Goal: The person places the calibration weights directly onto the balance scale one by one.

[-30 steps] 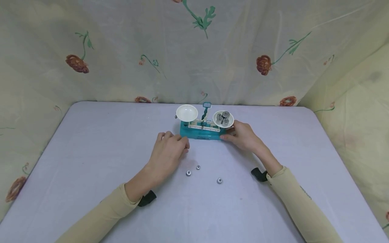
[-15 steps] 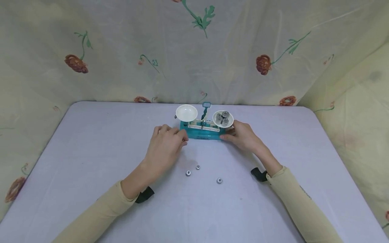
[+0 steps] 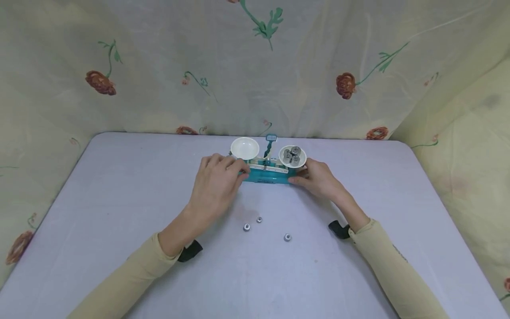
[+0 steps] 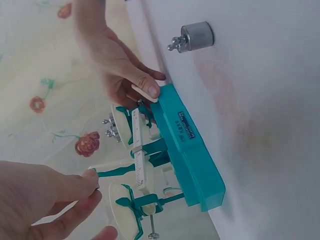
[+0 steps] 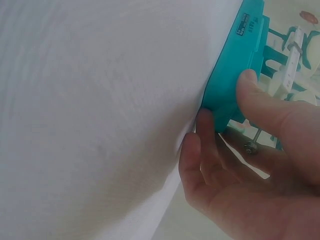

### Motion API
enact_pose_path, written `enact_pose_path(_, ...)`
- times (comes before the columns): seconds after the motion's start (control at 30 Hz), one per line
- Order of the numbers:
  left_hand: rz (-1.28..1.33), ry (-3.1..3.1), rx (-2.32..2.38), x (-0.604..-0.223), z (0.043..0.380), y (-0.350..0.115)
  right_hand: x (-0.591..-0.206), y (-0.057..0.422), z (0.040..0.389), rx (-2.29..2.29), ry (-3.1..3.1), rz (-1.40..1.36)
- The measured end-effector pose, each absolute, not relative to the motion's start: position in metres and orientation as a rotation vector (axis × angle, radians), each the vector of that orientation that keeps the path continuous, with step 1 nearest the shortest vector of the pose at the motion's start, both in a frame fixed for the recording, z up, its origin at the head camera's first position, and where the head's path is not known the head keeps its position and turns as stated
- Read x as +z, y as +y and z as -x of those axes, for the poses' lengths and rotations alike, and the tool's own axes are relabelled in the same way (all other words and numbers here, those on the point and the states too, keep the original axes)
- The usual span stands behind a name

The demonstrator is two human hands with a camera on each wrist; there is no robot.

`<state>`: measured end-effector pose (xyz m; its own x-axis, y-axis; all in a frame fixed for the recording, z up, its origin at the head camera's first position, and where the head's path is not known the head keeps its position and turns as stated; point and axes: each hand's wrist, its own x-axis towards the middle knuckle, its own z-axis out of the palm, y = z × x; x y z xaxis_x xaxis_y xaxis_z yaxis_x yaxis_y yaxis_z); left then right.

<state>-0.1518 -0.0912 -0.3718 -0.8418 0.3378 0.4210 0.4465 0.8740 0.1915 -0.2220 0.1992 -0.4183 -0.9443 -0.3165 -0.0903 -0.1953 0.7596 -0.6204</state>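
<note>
On my feeds I count one balance scale (image 3: 266, 177) with two white pans (image 3: 245, 148), three loose metal weights (image 3: 287, 237) on one table (image 3: 119, 199), and at least three clustered weights (image 3: 296, 150) in one pan, overlapping too closely for me to be exact. I see two hands (image 3: 217, 184) and two sleeves (image 3: 133, 274).

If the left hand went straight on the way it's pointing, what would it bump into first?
Probably the blue scale, near its left white dish. The left hand hides part of that end, so I can't tell whether they touch.
</note>
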Motion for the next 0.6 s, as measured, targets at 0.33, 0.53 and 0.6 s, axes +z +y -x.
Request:
enact_pose_path(0.33,0.521,-2.643,-0.364,-0.365,0.165,-0.094,-0.419,0.2,0.222,-0.953,2.762,0.414)
enact_pose_path(0.53,0.478,-2.644,-0.359,-0.365,0.178,-0.097,-0.418,0.2,0.222,-0.958,2.758,0.414)
enact_pose_path(0.6,0.471,-2.643,-0.36,-0.365,0.181,-0.097,-0.418,0.2,0.221,-0.962,2.758,0.416)
